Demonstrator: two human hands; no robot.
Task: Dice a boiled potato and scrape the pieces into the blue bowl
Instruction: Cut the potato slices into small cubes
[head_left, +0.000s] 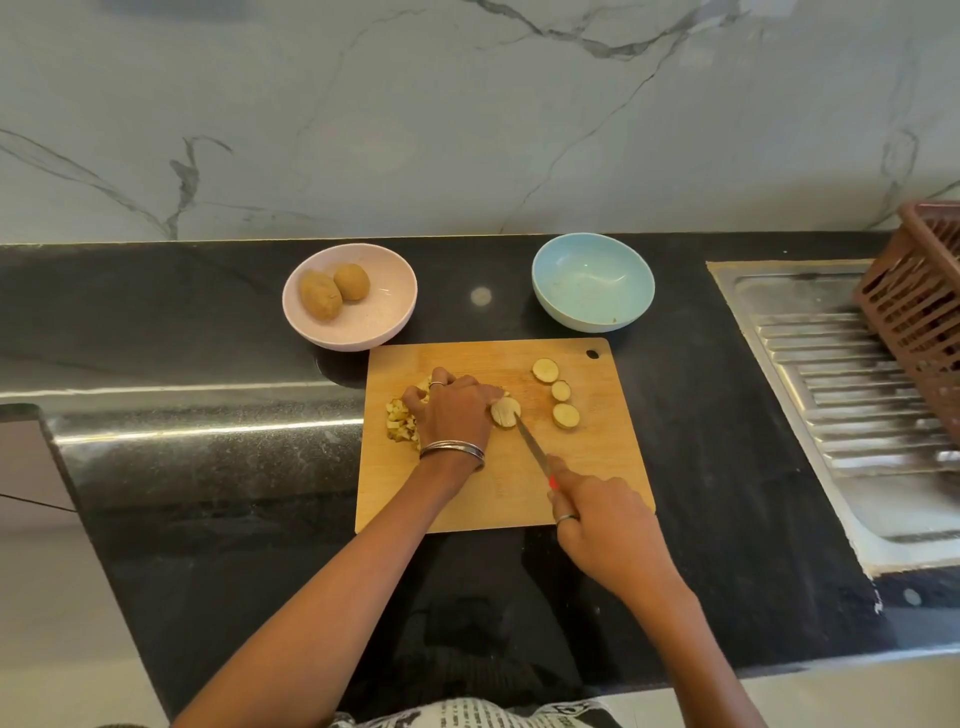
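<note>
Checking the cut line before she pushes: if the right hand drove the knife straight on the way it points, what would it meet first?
The right hand aims the knife up-left; its tip already meets the potato slice pinned by the left hand. Beyond that, probably those fingertips, though depth is unclear.

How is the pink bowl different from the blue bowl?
The pink bowl holds two whole potatoes; the blue bowl holds none, only a few specks. The pink bowl sits behind the cutting board's left corner, the blue bowl behind its right. Both are round and stand upright on the black counter.
</note>
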